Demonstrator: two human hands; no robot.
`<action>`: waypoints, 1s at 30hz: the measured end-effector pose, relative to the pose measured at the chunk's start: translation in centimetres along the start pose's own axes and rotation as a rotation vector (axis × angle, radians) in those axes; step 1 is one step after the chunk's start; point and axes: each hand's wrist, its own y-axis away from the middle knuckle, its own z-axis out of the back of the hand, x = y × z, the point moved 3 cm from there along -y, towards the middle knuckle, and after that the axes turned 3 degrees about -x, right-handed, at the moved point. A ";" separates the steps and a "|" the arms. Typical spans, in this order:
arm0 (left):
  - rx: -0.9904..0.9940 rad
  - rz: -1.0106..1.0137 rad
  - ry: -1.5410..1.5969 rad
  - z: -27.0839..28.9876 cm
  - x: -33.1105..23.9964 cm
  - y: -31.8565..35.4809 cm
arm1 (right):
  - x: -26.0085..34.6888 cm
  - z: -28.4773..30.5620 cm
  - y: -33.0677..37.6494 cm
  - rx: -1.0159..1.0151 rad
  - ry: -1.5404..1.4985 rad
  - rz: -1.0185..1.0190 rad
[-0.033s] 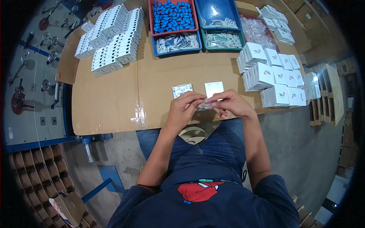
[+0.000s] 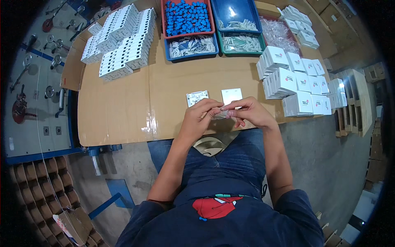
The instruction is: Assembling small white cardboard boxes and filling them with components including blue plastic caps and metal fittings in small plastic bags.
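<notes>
Between my two hands, near the front edge of the cardboard-covered table, is a small clear plastic bag [image 2: 220, 115]. My left hand [image 2: 199, 118] pinches its left side with thumb and fingers. At its upper right, my right hand [image 2: 252, 113] grips it with thumb and forefinger, the other fingers curled. What the bag contains, if anything, I cannot make out. Just beyond my left hand lies a white square part [image 2: 197, 97] with fittings on its face. A plain white square plate [image 2: 231, 95] lies to its right, partly covered by my right hand.
Stacked white switch-like units [image 2: 125, 45] stand at the far left. Trays hold blue pieces [image 2: 187, 18], white pieces [image 2: 192, 46] and clear bags [image 2: 279, 35]. White boxes [image 2: 291, 82] are piled at the right. The cardboard tabletop [image 2: 115, 107] ends just before my lap.
</notes>
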 end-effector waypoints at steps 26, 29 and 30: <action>0.040 -0.037 -0.045 0.3 -0.2 0.1 | 4.2 -2.7 1.5 -0.193 0.884 0.444; 0.059 -0.022 -0.047 0.0 0.1 0.1 | 3.9 -2.5 1.5 -0.186 0.870 0.425; 0.064 -0.011 -0.044 0.0 0.4 0.2 | 3.7 -2.5 1.4 -0.149 0.883 0.393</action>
